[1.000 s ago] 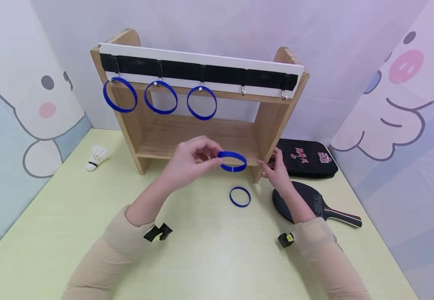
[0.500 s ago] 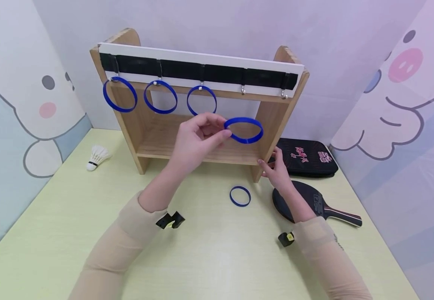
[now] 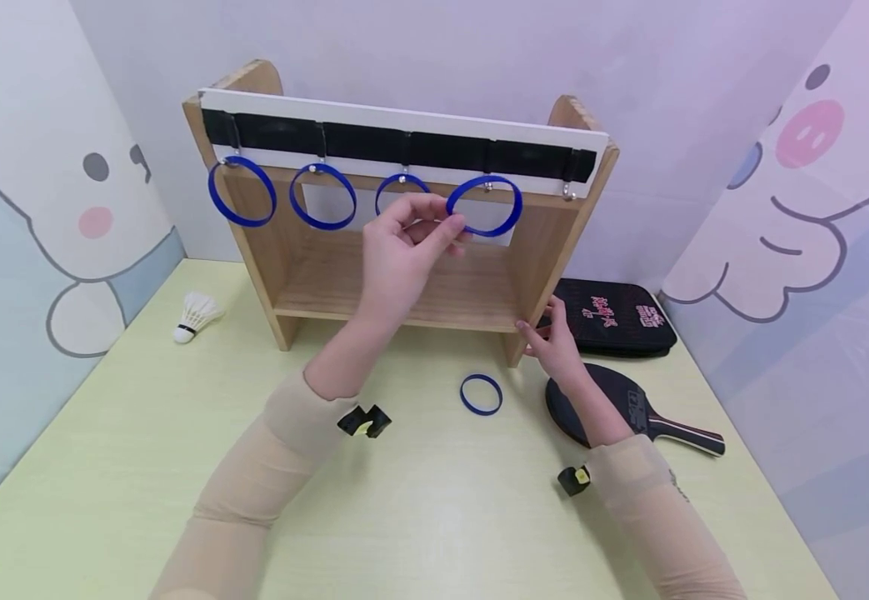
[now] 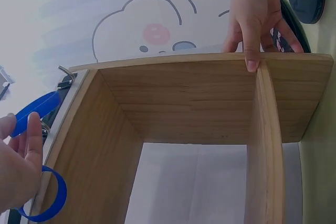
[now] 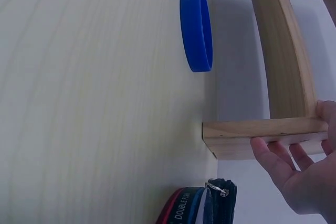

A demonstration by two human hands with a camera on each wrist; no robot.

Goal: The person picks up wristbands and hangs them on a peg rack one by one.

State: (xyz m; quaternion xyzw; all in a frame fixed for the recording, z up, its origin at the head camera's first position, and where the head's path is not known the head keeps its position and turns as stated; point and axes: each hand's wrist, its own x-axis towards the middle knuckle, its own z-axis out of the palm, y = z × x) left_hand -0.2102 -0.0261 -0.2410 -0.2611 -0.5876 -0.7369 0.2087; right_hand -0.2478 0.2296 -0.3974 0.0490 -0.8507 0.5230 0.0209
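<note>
My left hand (image 3: pixel 397 258) pinches a blue wristband (image 3: pixel 516 210) between thumb and fingers, at the fourth hook (image 3: pixel 489 186) of the wooden shelf (image 3: pixel 329 275). Whether the hook passes through this band, I cannot tell. To its left, three blue wristbands hang from hooks; my fingers partly hide the nearest hanging band (image 3: pixel 387 184). The right hand (image 3: pixel 557 354) grips the shelf's right side panel low down, thumb on the front and fingers along the outer face (image 5: pixel 265 139). Another blue wristband (image 5: pixel 193 30) rests on the table in front of the shelf.
At the far right, a fifth hook (image 3: pixel 569 195) carries nothing. A black zip case (image 3: pixel 614 321) and a table tennis bat (image 3: pixel 632 408) lie right of the shelf, close to my right forearm. A shuttlecock (image 3: pixel 197 313) lies to the left on the table (image 3: pixel 434 517).
My left hand has raised the pinched wristband from in front of the lower shelf board to the fourth hook. My right hand has stayed on the side panel.
</note>
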